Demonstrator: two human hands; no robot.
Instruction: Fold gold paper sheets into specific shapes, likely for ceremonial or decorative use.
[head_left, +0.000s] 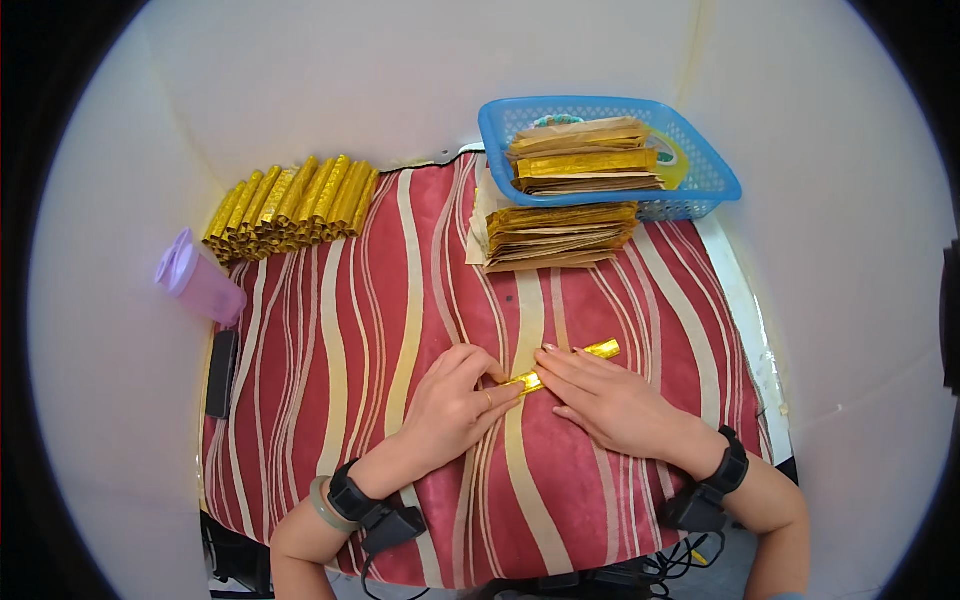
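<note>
A shiny gold paper roll [604,349] lies slantwise on the striped cloth in front of me. My left hand [452,404] is closed at the roll's left end, its fingers bent around it. My right hand [606,398] lies flat across the middle of the roll with fingers stretched out, hiding that part. The roll's far right end sticks out beyond my right fingertips, and a short gold piece shows between the two hands.
A stack of gold rolls [290,205] is at the back left, beside a purple lidded cup [200,278] and a black phone-like object [222,374]. Flat gold-and-brown paper bundles [560,235] stand by a blue basket [715,190] holding more bundles. Red striped cloth [590,520] covers the table.
</note>
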